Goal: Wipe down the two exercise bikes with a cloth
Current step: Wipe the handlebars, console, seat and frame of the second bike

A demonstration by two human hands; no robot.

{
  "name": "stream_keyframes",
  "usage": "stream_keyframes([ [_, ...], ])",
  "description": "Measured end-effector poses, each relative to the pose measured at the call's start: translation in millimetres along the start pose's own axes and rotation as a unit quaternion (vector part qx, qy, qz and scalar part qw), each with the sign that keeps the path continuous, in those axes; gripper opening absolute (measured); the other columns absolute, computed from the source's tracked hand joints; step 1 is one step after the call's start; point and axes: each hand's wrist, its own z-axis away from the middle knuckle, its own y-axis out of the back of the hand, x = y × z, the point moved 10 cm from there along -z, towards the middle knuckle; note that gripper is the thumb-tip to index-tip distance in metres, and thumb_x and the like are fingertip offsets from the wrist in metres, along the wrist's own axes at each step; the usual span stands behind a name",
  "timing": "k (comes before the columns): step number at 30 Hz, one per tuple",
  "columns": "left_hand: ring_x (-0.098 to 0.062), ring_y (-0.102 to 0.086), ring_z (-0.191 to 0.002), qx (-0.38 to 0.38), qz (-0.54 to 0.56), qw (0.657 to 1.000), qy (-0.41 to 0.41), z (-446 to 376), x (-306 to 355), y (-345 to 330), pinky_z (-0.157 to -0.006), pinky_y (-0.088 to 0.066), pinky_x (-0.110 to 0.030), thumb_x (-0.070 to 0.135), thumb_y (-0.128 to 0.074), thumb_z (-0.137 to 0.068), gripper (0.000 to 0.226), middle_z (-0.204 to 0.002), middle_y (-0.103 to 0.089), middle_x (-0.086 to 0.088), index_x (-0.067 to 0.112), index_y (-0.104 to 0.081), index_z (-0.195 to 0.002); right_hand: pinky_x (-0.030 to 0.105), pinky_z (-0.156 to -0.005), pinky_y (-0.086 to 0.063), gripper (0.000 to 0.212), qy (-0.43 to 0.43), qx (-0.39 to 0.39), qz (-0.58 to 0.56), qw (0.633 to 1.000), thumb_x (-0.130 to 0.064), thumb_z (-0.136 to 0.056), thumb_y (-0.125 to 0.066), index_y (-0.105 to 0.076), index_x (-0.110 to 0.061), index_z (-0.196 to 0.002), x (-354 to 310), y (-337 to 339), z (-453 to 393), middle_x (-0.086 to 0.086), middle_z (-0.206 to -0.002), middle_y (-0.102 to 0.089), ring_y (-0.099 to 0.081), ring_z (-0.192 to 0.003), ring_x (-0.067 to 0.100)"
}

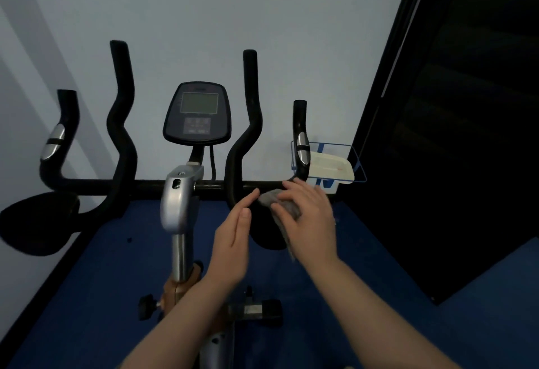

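One exercise bike point(180, 202) stands right in front of me, with black handlebars point(122, 184) and a console point(198, 114) on a silver stem. A grey cloth point(272, 198) lies on the right armrest pad point(267, 237), just below the handlebar's cross tube. My right hand point(309, 217) presses on the cloth with its fingers spread over it. My left hand point(233, 240) is held edge-up beside the pad, fingers straight, their tips near the cloth. I cannot tell whether it touches the pad. No second bike is in view.
A matching black armrest pad point(38, 222) sits at the left. A blue wire basket point(347, 164) holding a pale object hangs on the wall behind the right handgrip. The floor point(116, 281) is blue. A dark doorway or panel point(452, 135) fills the right side.
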Motion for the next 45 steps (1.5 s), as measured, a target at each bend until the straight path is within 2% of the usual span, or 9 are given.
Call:
stream_keyframes([
  [7, 0.0, -0.047, -0.131, -0.015, -0.018, 1.0, 0.003, 0.7, -6.3, -2.4, -0.106, -0.036, -0.013, 0.03, -0.038, -0.102, 0.041, -0.139, -0.054, 0.015, 0.025, -0.048, -0.141, 0.046, -0.116, -0.028, 0.019, 0.164, 0.034, 0.091, 0.982, -0.018, -0.09, -0.067, -0.074, -0.013, -0.107, -11.1, -6.5, 43.3, 0.0, -0.125, -0.066, -0.05, -0.13, 0.021],
  [11, 0.001, -0.046, -0.132, -0.023, -0.04, 0.999, -0.005, 0.0, -4.3, -2.2, -0.106, -0.035, -0.012, 0.025, -0.037, -0.103, 0.039, -0.141, -0.053, 0.014, 0.025, -0.048, -0.141, 0.042, -0.095, -0.045, 0.018, 0.108, 0.067, 0.106, 0.986, -0.018, -0.082, -0.077, -0.077, -0.016, -0.1, -9.3, 5.7, 6.2, -0.002, -0.11, -0.072, -0.059, -0.111, 0.021],
  [18, -0.001, -0.045, -0.133, -0.02, -0.017, 1.0, 0.012, -0.1, -5.3, -2.3, -0.108, -0.035, -0.015, 0.024, -0.037, -0.103, 0.04, -0.142, -0.052, 0.012, 0.024, -0.047, -0.141, 0.03, -0.079, -0.031, 0.009, 0.169, 0.075, 0.127, 0.974, -0.025, -0.083, -0.072, -0.077, -0.023, -0.091, -23.5, -2.4, 41.4, -0.013, -0.1, -0.071, -0.049, -0.087, 0.012],
  [23, 0.001, -0.045, -0.132, -0.025, -0.012, 1.0, 0.012, 0.4, -3.3, -2.5, -0.105, -0.034, -0.01, 0.024, -0.037, -0.103, 0.038, -0.142, -0.053, 0.01, 0.026, -0.047, -0.14, 0.033, -0.075, -0.035, 0.012, 0.066, 0.066, 0.153, 0.984, -0.027, -0.088, -0.07, -0.076, -0.022, -0.097, -20.7, 1.6, 8.3, -0.009, -0.095, -0.071, -0.057, -0.083, 0.017],
  [30, 0.0, -0.052, -0.126, -0.021, 0.016, 0.999, 0.019, 1.4, -1.4, -3.4, -0.098, -0.042, -0.012, 0.026, -0.037, -0.102, 0.036, -0.135, -0.057, 0.013, 0.032, -0.049, -0.136, 0.044, -0.11, -0.02, 0.053, 0.034, -0.106, 0.177, 0.978, -0.039, -0.1, -0.028, -0.042, -0.019, -0.147, -16.5, -23.8, 55.8, -0.003, -0.15, -0.043, -0.052, -0.116, 0.015],
  [33, 0.001, -0.055, -0.122, -0.027, 0.038, 0.998, 0.03, 1.8, -1.3, -5.0, -0.092, -0.044, -0.01, 0.03, -0.038, -0.102, 0.036, -0.131, -0.06, 0.009, 0.029, -0.05, -0.136, 0.045, -0.114, -0.014, 0.058, 0.033, -0.117, 0.165, 0.979, -0.033, -0.096, -0.048, -0.036, -0.019, -0.15, -21.4, -27.3, 61.7, 0.002, -0.156, -0.035, -0.053, -0.118, 0.016],
  [36, -0.002, -0.054, -0.125, -0.041, 0.059, 0.997, 0.033, 1.8, -0.5, -5.7, -0.095, -0.043, -0.011, 0.034, -0.033, -0.101, 0.043, -0.133, -0.06, 0.005, 0.02, -0.048, -0.14, 0.041, -0.111, -0.018, 0.057, 0.019, -0.075, 0.135, 0.988, -0.02, -0.083, -0.073, -0.054, -0.019, -0.137, -30.6, -23.7, 53.2, 0.007, -0.149, -0.045, -0.06, -0.113, 0.018],
  [41, -0.001, -0.049, -0.129, -0.057, 0.052, 0.997, 0.03, 1.5, 1.0, -4.9, -0.101, -0.038, -0.011, 0.036, -0.022, -0.104, 0.049, -0.137, -0.055, 0.011, 0.017, -0.044, -0.144, 0.026, -0.114, -0.006, 0.051, -0.038, -0.06, 0.085, 0.994, -0.022, -0.088, -0.068, -0.054, -0.034, -0.136, -27.2, -22.9, 43.1, -0.007, -0.149, -0.044, -0.046, -0.128, 0.009],
  [45, 0.001, -0.052, -0.126, -0.034, 0.047, 0.998, 0.03, 2.9, -0.4, -5.7, -0.095, -0.041, -0.009, 0.032, -0.029, -0.101, 0.047, -0.136, -0.057, 0.008, 0.02, -0.045, -0.143, 0.023, -0.1, -0.021, 0.048, -0.047, -0.056, 0.061, 0.995, -0.029, -0.088, -0.068, -0.055, -0.037, -0.132, -23.3, -22.0, 58.5, -0.019, -0.134, -0.054, -0.039, -0.112, -0.01],
])
